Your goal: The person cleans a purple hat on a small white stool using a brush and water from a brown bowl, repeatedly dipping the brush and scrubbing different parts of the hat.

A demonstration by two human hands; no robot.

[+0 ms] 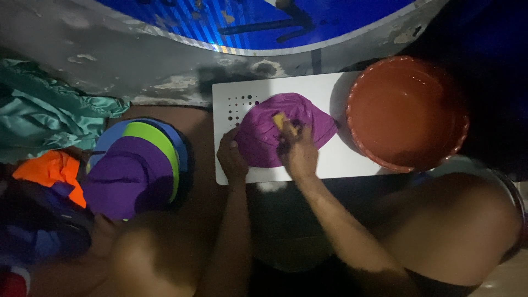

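A purple cloth cap (275,118) lies spread on a white board (330,93) in front of me. My left hand (231,158) presses down on the cap's near left edge. My right hand (298,153) rests on the middle of the cap, closed around a small yellow sponge-like piece (279,119) whose tip shows beyond the fingers.
A round orange-brown basin (407,113) overlaps the board's right end. At left sits a stack of purple, green and blue caps (137,165), with orange cloth (52,170) and teal fabric (44,110) beyond. A large blue-lined tub rim (258,33) runs along the top. My bare knees frame the bottom.
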